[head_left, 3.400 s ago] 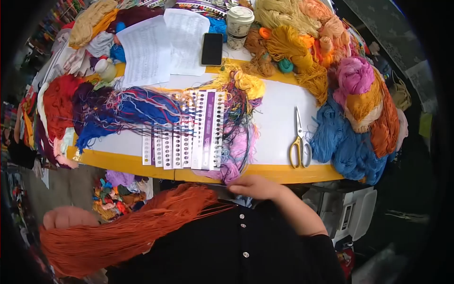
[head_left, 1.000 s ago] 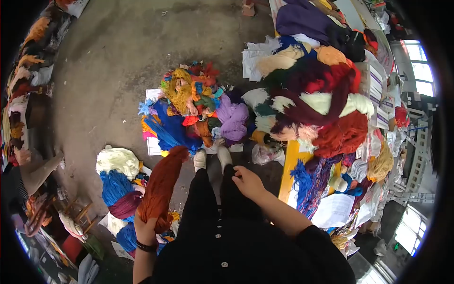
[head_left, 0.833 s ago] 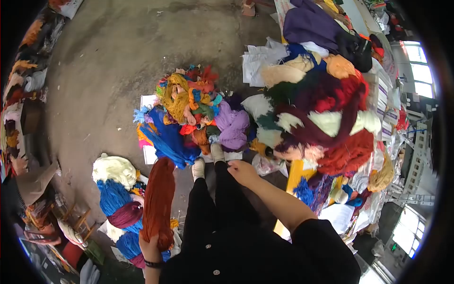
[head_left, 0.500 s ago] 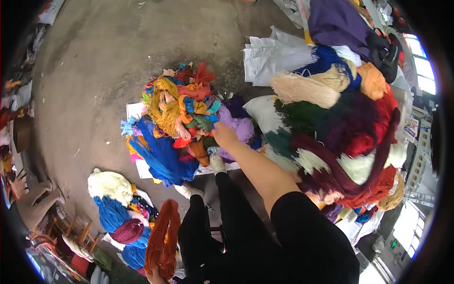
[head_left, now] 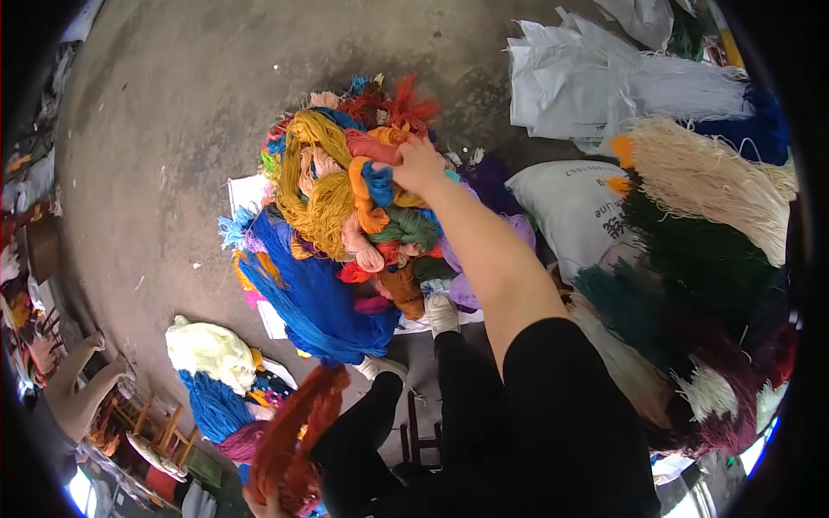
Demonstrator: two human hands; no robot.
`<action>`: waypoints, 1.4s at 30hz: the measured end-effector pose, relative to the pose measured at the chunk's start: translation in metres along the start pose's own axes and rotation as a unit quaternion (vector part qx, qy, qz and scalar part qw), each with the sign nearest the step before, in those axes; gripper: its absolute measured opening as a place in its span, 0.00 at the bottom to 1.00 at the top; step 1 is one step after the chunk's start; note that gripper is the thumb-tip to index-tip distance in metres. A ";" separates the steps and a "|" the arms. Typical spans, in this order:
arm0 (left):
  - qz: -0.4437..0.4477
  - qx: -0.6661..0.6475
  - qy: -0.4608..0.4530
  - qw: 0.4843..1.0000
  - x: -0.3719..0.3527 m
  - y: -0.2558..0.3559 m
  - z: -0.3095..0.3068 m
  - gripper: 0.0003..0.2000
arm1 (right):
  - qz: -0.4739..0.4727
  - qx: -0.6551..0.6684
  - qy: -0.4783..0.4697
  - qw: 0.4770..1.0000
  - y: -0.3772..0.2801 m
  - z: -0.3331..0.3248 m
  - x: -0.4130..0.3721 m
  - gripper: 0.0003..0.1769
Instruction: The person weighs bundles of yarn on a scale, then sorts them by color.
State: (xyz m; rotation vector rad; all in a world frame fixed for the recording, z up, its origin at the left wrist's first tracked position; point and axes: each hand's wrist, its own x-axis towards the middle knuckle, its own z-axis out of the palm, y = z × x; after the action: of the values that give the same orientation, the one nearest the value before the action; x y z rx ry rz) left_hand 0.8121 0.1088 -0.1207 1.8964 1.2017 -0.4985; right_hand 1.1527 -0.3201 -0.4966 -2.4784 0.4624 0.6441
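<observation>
A long rust-red skein of yarn point(head_left: 298, 427) hangs from my left hand point(head_left: 266, 502) at the bottom edge; the fingers are wrapped round its lower end, partly cut off by the frame. My right hand point(head_left: 420, 166) reaches onto the upper right of a heap of colourful yarn skeins. Its fingers are curled down beside a coral-red skein point(head_left: 371, 147) and an orange and blue skein point(head_left: 367, 192); what they grip is hidden. Golden-yellow yarn point(head_left: 319, 207) lies left of that hand, with a green skein point(head_left: 408, 226) below it. A large blue skein point(head_left: 315, 293) spreads at the heap's lower left.
Cream yarn point(head_left: 211, 352) and blue yarn point(head_left: 214, 404) lie at lower left. On the right are a white printed sack point(head_left: 566, 211), white plastic sheeting point(head_left: 574, 82) and dark green yarn point(head_left: 691, 242). Another person's arm point(head_left: 82, 388) shows at far left, near wooden stools point(head_left: 164, 427).
The view has shifted. My right hand has moved up over the heap, from its lower right side to the coral-red skein. My left hand still holds the rust-red skein, which now leans more to the right.
</observation>
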 end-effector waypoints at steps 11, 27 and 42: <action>0.049 -0.146 -0.394 0.906 0.224 0.123 0.286 0.31 | -0.193 0.079 0.227 0.951 -0.051 0.060 -0.135 0.07; 0.054 -0.008 -0.223 0.973 0.300 0.153 0.404 0.35 | -0.112 -0.022 0.145 0.983 0.050 0.051 -0.040 0.27; 0.054 -0.008 -0.209 0.976 0.296 0.149 0.407 0.35 | -0.003 -0.046 0.100 0.994 0.005 0.039 -0.049 0.29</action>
State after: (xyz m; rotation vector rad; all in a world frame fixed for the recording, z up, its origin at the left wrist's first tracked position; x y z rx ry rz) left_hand 1.1183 -0.0846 -0.4999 1.7195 0.8188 -0.7792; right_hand 1.0969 -0.2930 -0.5018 -2.6434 0.5100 0.4237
